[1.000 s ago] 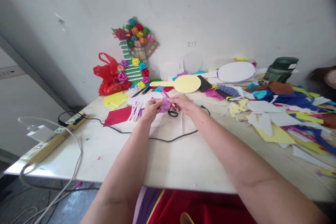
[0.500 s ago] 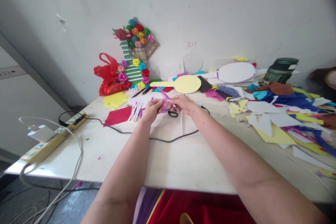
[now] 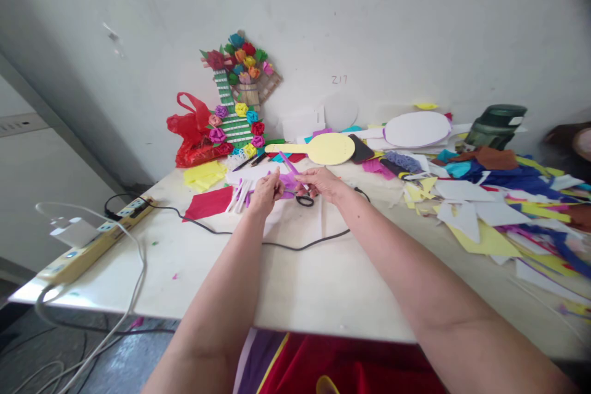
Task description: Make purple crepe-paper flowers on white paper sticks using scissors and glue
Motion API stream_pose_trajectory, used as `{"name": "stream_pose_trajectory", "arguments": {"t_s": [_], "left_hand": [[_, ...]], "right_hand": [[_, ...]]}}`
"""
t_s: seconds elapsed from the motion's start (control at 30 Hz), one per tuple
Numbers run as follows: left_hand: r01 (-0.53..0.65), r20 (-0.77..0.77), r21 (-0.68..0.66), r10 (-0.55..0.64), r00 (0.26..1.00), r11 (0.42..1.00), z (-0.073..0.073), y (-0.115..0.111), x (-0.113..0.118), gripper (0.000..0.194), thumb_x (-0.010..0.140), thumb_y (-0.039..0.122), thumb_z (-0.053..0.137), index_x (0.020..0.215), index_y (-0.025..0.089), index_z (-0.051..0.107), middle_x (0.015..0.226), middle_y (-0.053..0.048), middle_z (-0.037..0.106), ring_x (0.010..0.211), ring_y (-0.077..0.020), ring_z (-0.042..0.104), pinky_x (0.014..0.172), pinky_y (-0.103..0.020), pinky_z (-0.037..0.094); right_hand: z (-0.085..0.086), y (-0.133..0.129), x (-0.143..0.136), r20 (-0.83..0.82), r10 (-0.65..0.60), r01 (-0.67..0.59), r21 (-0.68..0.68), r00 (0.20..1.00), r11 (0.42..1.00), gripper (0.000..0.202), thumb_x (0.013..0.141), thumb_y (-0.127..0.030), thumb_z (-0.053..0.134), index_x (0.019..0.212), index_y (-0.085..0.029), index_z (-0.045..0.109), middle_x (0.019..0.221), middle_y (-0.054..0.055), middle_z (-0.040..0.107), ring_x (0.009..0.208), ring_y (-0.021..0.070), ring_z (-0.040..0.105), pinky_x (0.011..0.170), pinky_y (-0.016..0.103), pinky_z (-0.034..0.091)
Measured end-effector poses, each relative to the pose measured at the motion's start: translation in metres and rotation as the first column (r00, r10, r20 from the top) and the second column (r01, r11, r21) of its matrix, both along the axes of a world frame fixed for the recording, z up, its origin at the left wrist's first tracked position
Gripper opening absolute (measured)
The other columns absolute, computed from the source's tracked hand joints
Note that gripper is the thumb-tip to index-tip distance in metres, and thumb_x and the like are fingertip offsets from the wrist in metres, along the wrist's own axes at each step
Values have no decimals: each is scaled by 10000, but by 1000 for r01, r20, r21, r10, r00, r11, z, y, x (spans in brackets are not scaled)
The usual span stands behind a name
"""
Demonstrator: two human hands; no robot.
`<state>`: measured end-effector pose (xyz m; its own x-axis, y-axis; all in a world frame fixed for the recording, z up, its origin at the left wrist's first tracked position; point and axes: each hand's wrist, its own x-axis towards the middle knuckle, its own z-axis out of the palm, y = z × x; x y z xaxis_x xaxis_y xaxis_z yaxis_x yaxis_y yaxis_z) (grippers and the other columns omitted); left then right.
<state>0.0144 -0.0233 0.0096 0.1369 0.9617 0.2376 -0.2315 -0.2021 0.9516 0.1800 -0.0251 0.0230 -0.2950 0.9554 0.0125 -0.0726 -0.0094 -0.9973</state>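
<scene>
My right hand [image 3: 324, 183] pinches a purple-and-white paper stick [image 3: 289, 164], its purple end pointing up and to the left. My left hand [image 3: 268, 192] is just left of it with curled fingers and the thumb raised; whether anything is inside its fingers is hidden. Between and below the hands lie scissors [image 3: 305, 199], with one black handle loop showing. Purple paper [image 3: 289, 181] rests behind them. Several white and purple sticks [image 3: 239, 196] lie left of my left hand, next to a red paper piece [image 3: 209, 204].
A yellow paddle-shaped cutout [image 3: 330, 149] lies behind the hands. Paper scraps [image 3: 475, 209] and a green bottle [image 3: 496, 126] are at right. A black cable [image 3: 295, 249] crosses the table in front. At left are a power strip [image 3: 83, 261], red bag [image 3: 191, 135] and paper-flower model [image 3: 235, 123].
My left hand has let go of the purple stick's lower part and its thumb has lifted. My right hand keeps hold of the stick. The view has shifted slightly.
</scene>
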Motion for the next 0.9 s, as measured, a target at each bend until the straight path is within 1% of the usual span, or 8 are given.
{"name": "stream_pose_trajectory", "arguments": {"t_s": [0.03, 0.1, 0.2, 0.27, 0.37, 0.5, 0.67, 0.9], "left_hand": [[3, 2, -5, -3, 1000, 1000, -1, 0, 0, 498, 701, 517, 610, 457, 171, 349, 389, 23, 418, 321, -27, 277, 350, -217, 129], [31, 9, -16, -31, 999, 999, -3, 1, 1, 458, 692, 499, 630, 484, 161, 402, 422, 19, 450, 344, -37, 326, 357, -209, 178], [94, 40, -5, -93, 995, 996, -6, 2, 0, 339, 646, 412, 703, 576, 139, 516, 482, 19, 498, 393, -44, 391, 386, -194, 253], [126, 50, 6, -126, 991, 992, -7, 3, -1, 290, 624, 362, 728, 618, 126, 560, 510, 12, 527, 414, -45, 418, 405, -188, 287], [136, 54, -4, -136, 989, 991, -7, 4, -2, 273, 612, 339, 738, 670, 112, 597, 556, -5, 576, 426, -51, 457, 422, -193, 330], [106, 78, -35, -103, 992, 994, -5, 2, -3, 316, 622, 387, 724, 701, 113, 586, 504, 8, 561, 365, -59, 440, 369, -201, 301], [63, 74, -68, -58, 996, 996, -2, 0, -2, 365, 638, 468, 689, 646, 138, 533, 445, 18, 529, 320, -65, 415, 329, -203, 255], [62, -2, -108, -62, 998, 992, -3, 1, -1, 414, 759, 508, 547, 529, 179, 446, 415, -1, 512, 328, -80, 422, 351, -217, 267]], "right_hand": [[0, 0, 0, 2, -1, 1, -2, 1000, 1000, 195, 681, -267, 719, 689, -104, 612, 610, 54, 669, 486, 111, 622, 297, 133, 338], [1, -2, 0, 17, 2, -2, -5, 1000, 1000, 194, 690, -269, 712, 686, -103, 611, 602, 54, 668, 477, 108, 618, 301, 131, 337], [3, -4, -1, 45, 26, -26, -1, 999, 1000, 220, 692, -294, 711, 678, -99, 610, 595, 58, 667, 447, 103, 602, 298, 134, 328], [5, -5, -1, 49, 44, -44, -1, 998, 999, 230, 692, -307, 710, 688, -97, 615, 590, 57, 665, 430, 98, 592, 298, 135, 324], [6, -7, -1, 43, 49, -49, -9, 998, 999, 227, 695, -305, 707, 701, -96, 619, 573, 48, 655, 419, 91, 582, 299, 132, 323], [7, -9, -1, 40, 48, -48, -10, 998, 999, 232, 682, -298, 719, 681, -96, 604, 562, 33, 644, 406, 89, 574, 295, 137, 323], [5, -8, -2, 56, 36, -35, -19, 998, 999, 227, 698, -290, 708, 676, -95, 595, 573, 38, 648, 405, 85, 572, 297, 137, 328], [3, -5, -1, 35, 37, -37, -25, 999, 999, 270, 642, -317, 751, 679, -100, 595, 563, 41, 643, 407, 94, 573, 301, 140, 340]]}}
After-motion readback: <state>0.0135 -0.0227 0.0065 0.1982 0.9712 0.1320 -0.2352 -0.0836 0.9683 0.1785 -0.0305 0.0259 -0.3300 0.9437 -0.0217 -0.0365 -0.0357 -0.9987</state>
